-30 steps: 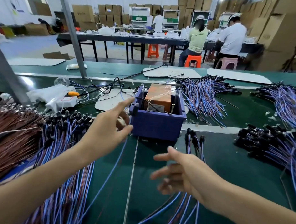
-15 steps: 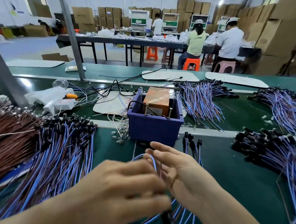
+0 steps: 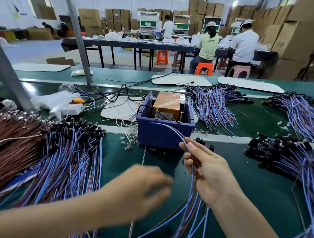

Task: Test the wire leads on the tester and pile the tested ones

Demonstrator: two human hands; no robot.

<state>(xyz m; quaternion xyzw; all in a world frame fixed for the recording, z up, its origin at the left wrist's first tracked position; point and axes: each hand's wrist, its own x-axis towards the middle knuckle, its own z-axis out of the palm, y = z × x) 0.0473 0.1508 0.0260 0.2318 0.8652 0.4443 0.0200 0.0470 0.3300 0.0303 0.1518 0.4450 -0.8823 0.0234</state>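
Blue-and-brown wire lead (image 3: 171, 130): in the head view it arcs up out of the right hand toward the tester. Its free tip hangs over the box's front rim and appears to touch nothing.
Right hand (image 3: 210, 176): thumb and fingers are clamped on the lead at mid-length, and the tail runs down past the wrist among loose leads on the counter.
Left hand (image 3: 141, 187): low, in front of the box and smeared by motion, so I cannot tell whether its fingers are apart or pinching anything.
Tester: purple plastic tester box (image 3: 162, 137) on the green counter (image 3: 119, 158), holding an orange block (image 3: 168, 105) with two upright metal screws (image 3: 156, 113) at the front.
Piles: a fanned heap of black-capped leads (image 3: 71, 160) lies left of the box. A similar heap (image 3: 285, 155) lies right of it, and which of the two is the tested pile is not evident.
Step, judged: the lead's ends are being brought to the two screws.
Risk one: a springy lead held at one point could swing off a screw and give a false fail.
Risk two: the trailing tail could snag the loose leads underneath and drag them out of place.
Risk three: dropping the lead on the wrong heap would mix tested leads with untested ones.
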